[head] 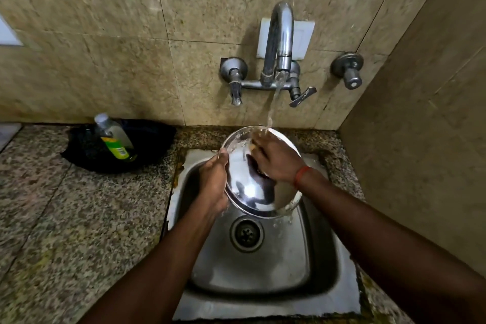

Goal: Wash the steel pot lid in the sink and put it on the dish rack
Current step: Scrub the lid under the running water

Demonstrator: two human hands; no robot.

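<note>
The round steel pot lid (252, 192) is held tilted over the steel sink (263, 271), its shiny face toward me. My left hand (214, 179) grips its left rim. My right hand (273, 158) lies flat on the upper part of the lid's face, fingers spread, right where the water lands. A stream runs from the wall tap (280, 42) onto the lid's top edge and my right fingers. No dish rack is in view.
A black pan (147, 144) sits on the granite counter (79, 218) left of the sink, with a clear dish-soap bottle (114, 137) leaning in it. Tiled walls close in behind and on the right. The sink drain (246, 234) is uncovered.
</note>
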